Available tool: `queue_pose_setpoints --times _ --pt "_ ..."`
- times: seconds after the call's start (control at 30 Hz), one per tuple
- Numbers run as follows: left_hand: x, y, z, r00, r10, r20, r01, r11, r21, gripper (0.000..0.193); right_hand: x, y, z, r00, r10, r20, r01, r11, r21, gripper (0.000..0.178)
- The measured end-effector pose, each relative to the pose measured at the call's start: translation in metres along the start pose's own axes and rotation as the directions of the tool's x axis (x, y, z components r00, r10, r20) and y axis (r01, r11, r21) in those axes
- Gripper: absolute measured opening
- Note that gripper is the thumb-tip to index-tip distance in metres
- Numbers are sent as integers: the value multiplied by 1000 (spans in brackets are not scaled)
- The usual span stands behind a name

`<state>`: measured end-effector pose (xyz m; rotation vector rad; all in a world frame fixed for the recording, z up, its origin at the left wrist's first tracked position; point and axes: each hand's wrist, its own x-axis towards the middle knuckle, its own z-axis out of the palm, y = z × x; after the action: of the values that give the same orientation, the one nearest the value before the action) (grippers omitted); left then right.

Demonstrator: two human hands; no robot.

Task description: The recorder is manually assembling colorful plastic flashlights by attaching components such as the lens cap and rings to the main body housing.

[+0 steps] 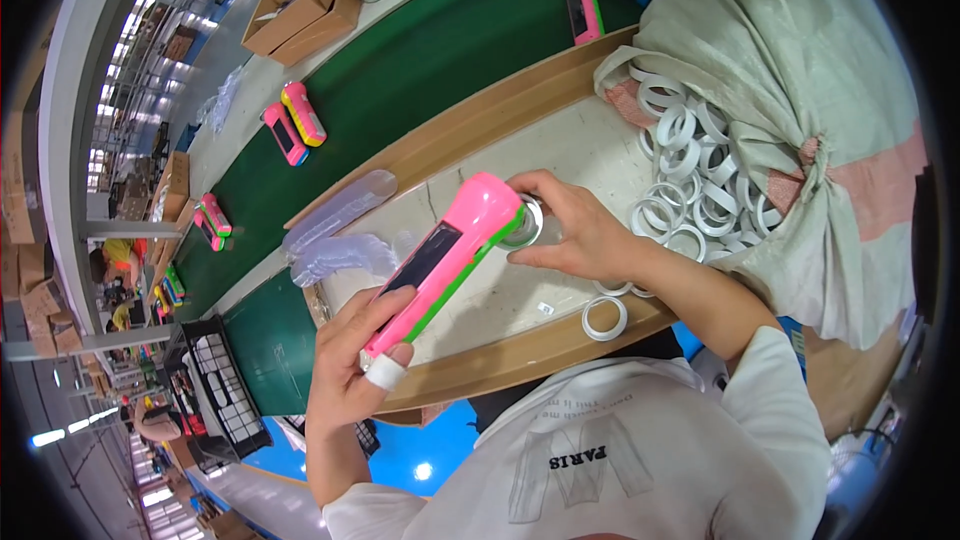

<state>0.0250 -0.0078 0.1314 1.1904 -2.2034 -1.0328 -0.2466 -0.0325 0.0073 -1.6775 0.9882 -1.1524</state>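
My left hand (355, 350) is closed around the narrow end of a pink and green flashlight (455, 250), which slants up to the right. A dark rectangular panel runs along the flashlight's upper side. A white band is wrapped around one of my left fingers. At the flashlight's wide end, the thumb and fingers of my right hand (585, 230) pinch a white ring (536, 221) by its edge. The ring sits against the silvery head; whether it is seated there cannot be made out. Many more white rings (690, 155) spill from a sack beside my right arm.
The pale sack (770, 70) fills the right side. Cardboard edging (540, 70) borders the worktop, where a single ring (604, 319) and clear plastic sleeves (345, 255) lie. Beyond it, a green conveyor belt (400, 70) carries several flashlights (580, 5). An open carton (305, 10) stands behind.
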Motion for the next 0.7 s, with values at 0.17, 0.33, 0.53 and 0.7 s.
queue_pose_setpoints --times 0.17,0.33,0.53,0.7 --pt "-2 8 -22 999 30 11 -31 993 112 40 -1 2 -5 996 -36 87 52 982 -182 52" --pt "11 8 -12 994 18 105 -33 989 142 40 -6 -20 -11 974 -94 208 167 915 -368 59" --pt "-9 -9 -6 988 -41 150 51 997 -64 44 -9 -37 -26 944 -215 250 288 908 -303 71" --pt "-23 -9 -5 993 -102 54 113 952 -285 45 -5 -44 -24 920 -310 240 347 928 -133 73"
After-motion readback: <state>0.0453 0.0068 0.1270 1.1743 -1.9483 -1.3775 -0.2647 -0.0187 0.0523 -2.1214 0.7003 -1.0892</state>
